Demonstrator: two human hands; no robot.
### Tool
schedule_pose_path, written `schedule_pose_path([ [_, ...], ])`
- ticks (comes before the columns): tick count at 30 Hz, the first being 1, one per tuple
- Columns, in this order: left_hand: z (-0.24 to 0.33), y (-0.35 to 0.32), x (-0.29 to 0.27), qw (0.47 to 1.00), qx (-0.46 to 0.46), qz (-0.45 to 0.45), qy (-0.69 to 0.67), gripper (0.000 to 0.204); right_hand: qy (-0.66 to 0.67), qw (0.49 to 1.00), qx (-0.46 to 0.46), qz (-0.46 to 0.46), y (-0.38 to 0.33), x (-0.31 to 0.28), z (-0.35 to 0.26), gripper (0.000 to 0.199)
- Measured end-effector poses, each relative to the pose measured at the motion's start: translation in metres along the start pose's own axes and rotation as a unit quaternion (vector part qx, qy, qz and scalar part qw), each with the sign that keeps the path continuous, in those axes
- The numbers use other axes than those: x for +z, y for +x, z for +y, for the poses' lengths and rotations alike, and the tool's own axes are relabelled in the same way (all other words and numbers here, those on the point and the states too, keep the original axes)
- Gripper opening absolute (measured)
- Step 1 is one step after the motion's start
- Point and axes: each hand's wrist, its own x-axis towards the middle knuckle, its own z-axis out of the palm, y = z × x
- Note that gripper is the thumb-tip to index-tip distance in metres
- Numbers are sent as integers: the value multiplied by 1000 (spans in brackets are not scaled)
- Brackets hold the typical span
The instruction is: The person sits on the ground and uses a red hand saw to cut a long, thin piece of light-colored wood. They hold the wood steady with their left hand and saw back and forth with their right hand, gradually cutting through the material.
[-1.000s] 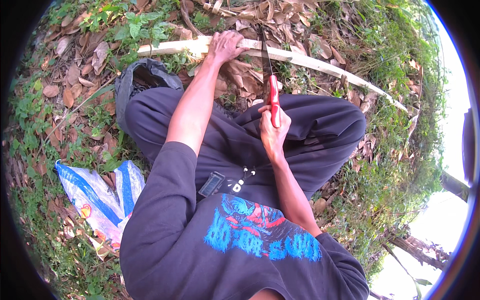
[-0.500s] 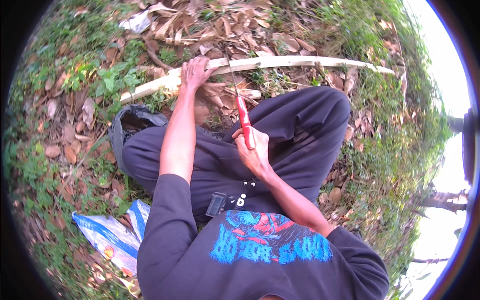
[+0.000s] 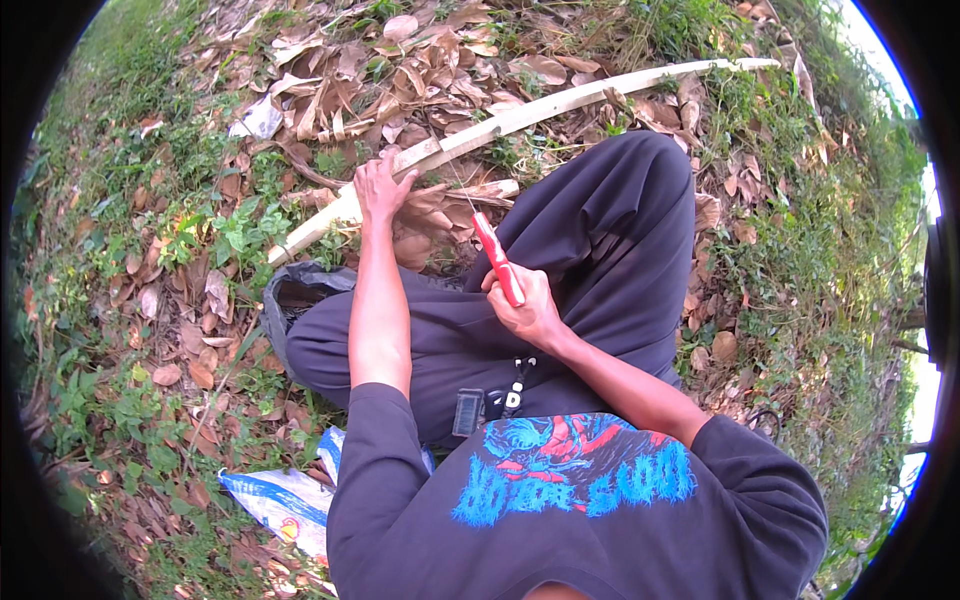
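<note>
From where I stand, I see a person sitting on the ground with legs folded, in dark trousers (image 3: 625, 190) and a dark shirt (image 3: 600, 555) with a blue and red print. A long, pale wooden strip (image 3: 565, 102) lies in front of the knees, slanting from near the left knee up to the far right, with a gentle bend in it.

The left hand (image 3: 381, 190) is laid over the strip toward its near end, the grip closed on it, fingers bent across the top and thumb along the side facing the body. The right hand (image 3: 526, 303) has its grip wrapped firmly round the red handle (image 3: 496, 258) of a cutting tool, held above the right shin. Its thin blade (image 3: 458, 172) points away to the strip, just right of the left hand; it shows so faintly that I can't tell whether it is a knife or a saw, or how deep it sits.

Dry brown leaves (image 3: 430, 75) cover the ground beyond the strip. A black bag (image 3: 279, 305) gapes beside the left knee, and a white and blue plastic sack (image 3: 283, 503) lies by the left elbow. At the waist rest a small dark device (image 3: 468, 412) and a beaded cord (image 3: 517, 385).
</note>
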Motion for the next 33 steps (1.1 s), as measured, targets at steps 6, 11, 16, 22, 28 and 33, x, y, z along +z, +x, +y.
schedule_pose_path([
  [6, 5, 2, -8, 1000, -2, -29, -4, 68, 1, 998, -52, 32, 24, 1, 6, 9],
  [11, 9, 1, -10, 999, -8, -39, 15, 69, -17, 995, -60, 83, 77, 18, 10, 11],
  [16, 2, -1, -3, 999, 17, -28, 30, 66, -32, 994, -55, 88, 98, 30, 15, 14],
  [22, -10, 1, 5, 998, 49, -24, 31, 65, -24, 996, -62, 59, 30, 12, 11, 8],
  [28, 5, 5, 0, 998, 5, -48, 42, 64, -69, 993, -91, 43, 47, 23, 8, 7],
  [33, -2, 6, 5, 999, -13, -21, 44, 62, -78, 989, -121, 36, 54, 28, 2, 6],
])
